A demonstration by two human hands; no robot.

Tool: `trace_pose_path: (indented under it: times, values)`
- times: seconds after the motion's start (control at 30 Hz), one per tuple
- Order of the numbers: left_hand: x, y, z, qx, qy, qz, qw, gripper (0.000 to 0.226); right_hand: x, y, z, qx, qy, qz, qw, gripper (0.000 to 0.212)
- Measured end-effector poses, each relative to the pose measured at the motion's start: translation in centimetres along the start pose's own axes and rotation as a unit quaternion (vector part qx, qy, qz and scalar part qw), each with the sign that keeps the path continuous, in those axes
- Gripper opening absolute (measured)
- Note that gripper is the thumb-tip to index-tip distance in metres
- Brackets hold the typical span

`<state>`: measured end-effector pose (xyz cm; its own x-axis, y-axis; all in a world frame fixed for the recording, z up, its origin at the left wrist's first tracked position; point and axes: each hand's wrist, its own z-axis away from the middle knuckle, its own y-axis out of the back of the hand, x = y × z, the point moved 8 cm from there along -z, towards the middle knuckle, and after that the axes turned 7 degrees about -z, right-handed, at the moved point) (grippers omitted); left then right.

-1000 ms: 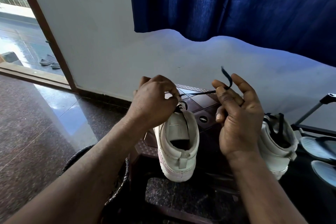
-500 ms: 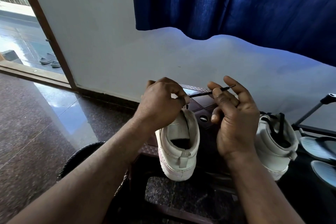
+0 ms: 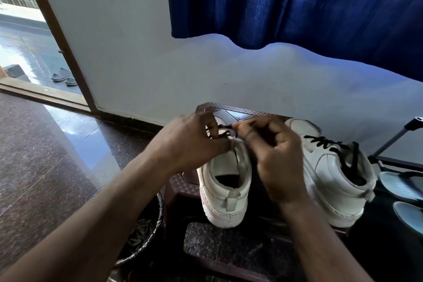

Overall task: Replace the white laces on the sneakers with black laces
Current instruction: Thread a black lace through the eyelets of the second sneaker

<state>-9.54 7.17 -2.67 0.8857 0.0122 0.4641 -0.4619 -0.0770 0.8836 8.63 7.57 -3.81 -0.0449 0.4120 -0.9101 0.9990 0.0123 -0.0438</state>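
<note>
1. Brown plastic forms the stool [image 3: 231, 111], and the near sneaker [image 3: 225, 181] stands on it with its heel toward the person, which brings the eyelets up within easy reach
2. Across the upper eyelets of that sneaker a short run of black lace [image 3: 225, 127] stretches between the two hands, held tight so the free end can be aimed
3. Left hand [image 3: 194, 142] has its fingers curled, thumb and forefinger pinching the lace at the eyelet row; I judge this steadies the flap and stops slack slipping back
4. Right hand [image 3: 274, 155], blurred, is closed on the lace tip and steers it like a needle
5. Just beside on the right, the second sneaker [image 3: 332, 178] already carries black lacing [image 3: 329, 146], so this shoe looks like the remaining one
6. Left of the stool a basket [image 3: 146, 231] sits on the floor; the pale strands inside may be the white laces, though I cannot tell
</note>
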Motion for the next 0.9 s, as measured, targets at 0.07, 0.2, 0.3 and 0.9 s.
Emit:
trace_pose_path:
  times: [0.07, 0.2, 0.3, 0.9]
  values:
    - [0.2, -0.2, 0.5, -0.012, -0.004, -0.041, 0.999, 0.031, 0.5, -1.7, 0.5, -0.083, 0.02, 0.106, 0.991, 0.001]
    - [0.8, 0.9, 0.9, 0.06, -0.002, -0.06, 0.996, 0.019, 1.1, -1.9, 0.0, -0.112, -0.002, 0.155, 0.982, 0.015]
    - [0.3, 1.0, 0.8, 0.083, 0.027, -0.008, 0.996, 0.016, 0.4, -1.0, -0.4, -0.079, 0.02, 0.194, 0.978, 0.01]
    - [-3.0, -1.9, -0.4, -0.055, 0.138, 0.334, 0.931, 0.043, -0.7, -0.3, -0.1, 0.011, 0.033, 0.31, 0.95, 0.006]
